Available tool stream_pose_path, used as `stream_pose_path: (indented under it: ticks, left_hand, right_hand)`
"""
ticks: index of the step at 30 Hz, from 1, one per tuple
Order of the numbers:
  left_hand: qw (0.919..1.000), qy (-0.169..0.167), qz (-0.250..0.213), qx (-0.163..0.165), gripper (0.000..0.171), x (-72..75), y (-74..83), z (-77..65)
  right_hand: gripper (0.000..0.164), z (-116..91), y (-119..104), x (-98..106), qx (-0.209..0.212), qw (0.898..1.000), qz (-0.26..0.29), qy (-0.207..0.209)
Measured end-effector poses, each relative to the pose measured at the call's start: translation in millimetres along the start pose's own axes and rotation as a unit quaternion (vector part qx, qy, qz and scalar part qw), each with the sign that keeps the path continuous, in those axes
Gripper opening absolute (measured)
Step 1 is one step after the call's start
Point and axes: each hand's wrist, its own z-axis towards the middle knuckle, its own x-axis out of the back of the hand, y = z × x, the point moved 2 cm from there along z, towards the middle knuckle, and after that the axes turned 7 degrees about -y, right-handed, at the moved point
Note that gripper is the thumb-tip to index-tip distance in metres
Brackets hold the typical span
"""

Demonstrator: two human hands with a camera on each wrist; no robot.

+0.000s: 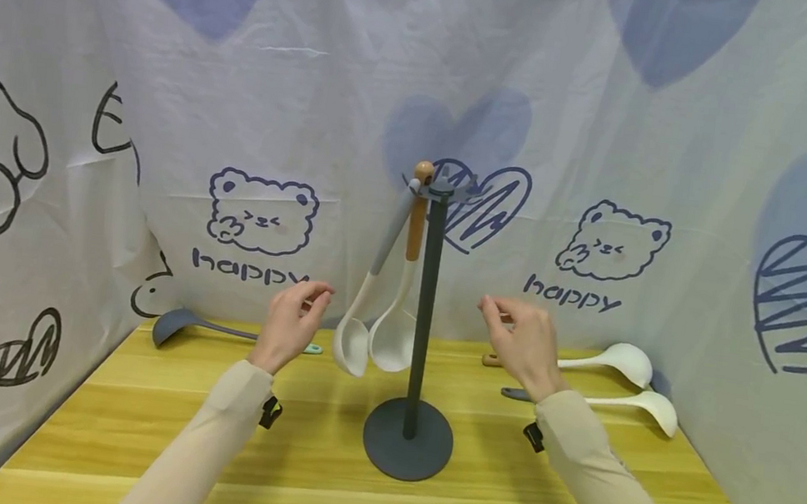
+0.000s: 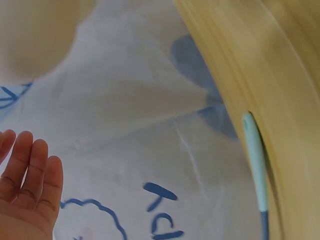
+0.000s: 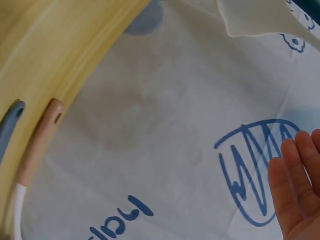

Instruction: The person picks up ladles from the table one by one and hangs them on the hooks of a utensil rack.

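Five ladles in all: two hang from one dark stand, three lie on the desk. The hanging pair is between the two sets of fingers, nearer the left ones: the grey-handled ladle just right of the left fingertips, tilted, and the wooden-handled ladle beside it, closer to the pole. Both pale bowls dangle lower than those fingertips.

The person's left hand and right hand are raised, one either side of the pole, all fingers loosely bent and grasping nothing; neither touches a ladle. The stand has one round base, below and between the fingers. Its hooks are too small to count from here.

One dark ladle lies beyond and below the left fingers, its mint handle end poking out to their right. Two white ladles lie past the right fingers, bowls away from them: the brown-handled ladle farther back, the grey-ended ladle nearer. Two bear drawings decorate the cloth behind the fingers, one on each side.
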Motion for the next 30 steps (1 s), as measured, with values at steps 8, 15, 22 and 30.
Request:
stream_pose_path:
  ticks: [8,15,22,30]
  left_hand:
    - [0.9976,-0.031,0.039,0.048,0.023,1.6,-29.9,-4.9]
    - [0.9757,-0.134,0.124,0.121,0.035,-4.5,-56.3,-7.1]
    - [0.9602,-0.166,0.175,0.141,0.034,-8.8,-80.0,-11.1]
    - [0.9368,-0.186,0.278,0.103,0.039,-9.9,-114.8,-17.7]
  right_hand:
    - [0.030,-7.8,10.9,-10.5,-0.021,0.999,-0.013,-0.033]
    - [0.031,-11.5,16.1,-16.1,-0.033,0.998,-0.014,-0.051]
    - [0.033,-15.3,24.1,-19.7,-0.053,0.996,-0.008,-0.077]
    - [0.032,-19.2,31.0,-24.6,-0.045,0.995,-0.028,-0.080]
